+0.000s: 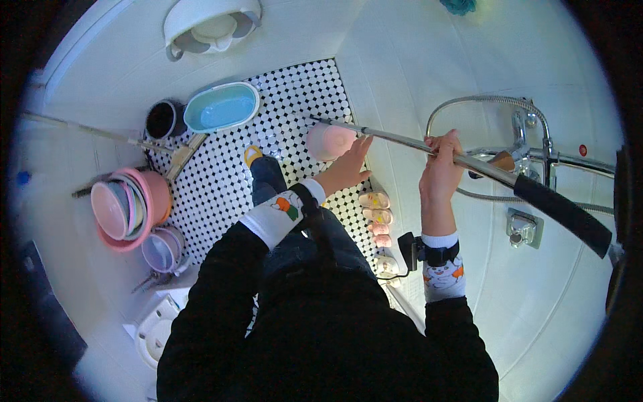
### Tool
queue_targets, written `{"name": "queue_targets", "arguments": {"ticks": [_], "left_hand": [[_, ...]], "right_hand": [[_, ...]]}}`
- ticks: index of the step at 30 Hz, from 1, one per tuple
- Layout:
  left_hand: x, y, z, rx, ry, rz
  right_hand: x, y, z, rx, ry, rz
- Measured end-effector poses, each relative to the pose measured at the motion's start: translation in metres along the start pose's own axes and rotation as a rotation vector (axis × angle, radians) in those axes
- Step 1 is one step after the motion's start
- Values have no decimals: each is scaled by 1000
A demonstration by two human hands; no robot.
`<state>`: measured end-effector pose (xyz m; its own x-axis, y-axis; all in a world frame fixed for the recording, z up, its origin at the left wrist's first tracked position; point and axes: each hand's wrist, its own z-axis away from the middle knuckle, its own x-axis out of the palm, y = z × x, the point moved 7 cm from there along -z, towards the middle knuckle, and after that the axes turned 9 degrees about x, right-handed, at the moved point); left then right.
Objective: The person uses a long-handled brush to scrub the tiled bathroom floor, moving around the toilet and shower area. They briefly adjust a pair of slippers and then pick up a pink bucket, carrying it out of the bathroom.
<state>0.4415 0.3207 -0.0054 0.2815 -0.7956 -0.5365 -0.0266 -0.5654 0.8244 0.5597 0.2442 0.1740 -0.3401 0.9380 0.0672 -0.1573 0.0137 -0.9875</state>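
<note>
My right hand is closed around a metal pole with a black foam grip at its near end. The pole slants from the right down towards the floor; its far end lies by a pink plastic basin. My left hand is stretched out with its fingers apart, just below the pole near the basin. Its fingertips come close to the pole, and whether they touch it cannot be told. A shower mixer tap with a metal hose is on the wall beside my right hand.
A blue oval tub, a black bin and a squeegee stand at the left, near stacked basins. Several slippers line the right wall. A white baby seat or similar plastic item is at the top.
</note>
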Motion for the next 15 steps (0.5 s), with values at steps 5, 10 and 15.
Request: {"name": "queue_targets", "arguments": {"ticks": [5,10,15], "left_hand": [[8,1,38,-214,159,49],[-32,-28,93,-324,364,113],[-73,-50,170,-446,508,-7]], "right_hand": [[24,2,31,34,-260,-38],[94,17,87,183,-509,30],[163,32,135,40,-1044,247]]}}
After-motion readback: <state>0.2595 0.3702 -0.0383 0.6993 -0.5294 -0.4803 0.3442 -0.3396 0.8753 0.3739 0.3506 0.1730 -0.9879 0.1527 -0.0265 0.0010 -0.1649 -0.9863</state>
